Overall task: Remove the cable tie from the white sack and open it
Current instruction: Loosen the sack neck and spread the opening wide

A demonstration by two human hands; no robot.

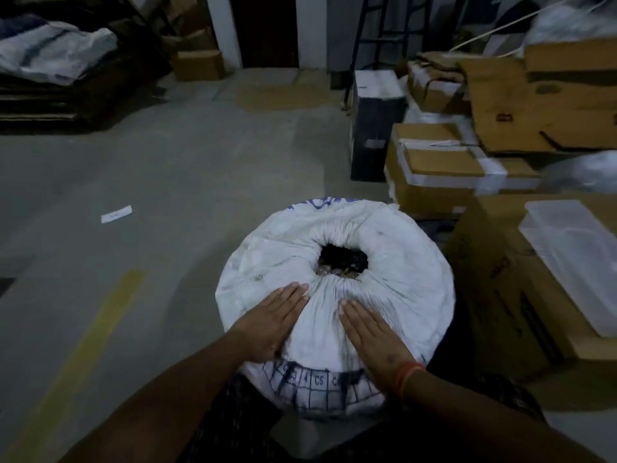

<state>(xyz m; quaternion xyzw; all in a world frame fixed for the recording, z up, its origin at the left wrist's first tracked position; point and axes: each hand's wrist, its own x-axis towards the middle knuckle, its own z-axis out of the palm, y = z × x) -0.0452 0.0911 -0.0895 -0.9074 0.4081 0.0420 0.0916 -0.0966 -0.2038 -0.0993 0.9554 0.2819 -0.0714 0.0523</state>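
Two hands lie flat on the near slope of the white sack (394,262), and neither has a grip on anything: the left hand (270,320) and the right hand (370,332) are spread with fingers straight and together, palms pressing the cloth, fingertips aimed up toward the gathered mouth (342,260). An orange band (405,375) circles the right wrist. Between the hands the fabric is pleated in fine folds that run into the mouth, which is already partly slack, showing a dark opening with some dark contents inside; no cable tie can be made out around it, so it is either off or hidden in the folds. The sack stands upright on the concrete floor (167,182), just in front of the person, its long axis vertical and its mouth pointing up at the camera, printed grid markings on its near side. Cardboard boxes (434,182) stand close on the right, one carrying a clear plastic tray (574,259); a paper slip (116,214) lies well apart on the left. My reading is that the risk lies in pulling the pleats apart unevenly: a hard tug toward the near side could tip the full sack or spill its contents, and flat palms may simply slide on the woven cloth.
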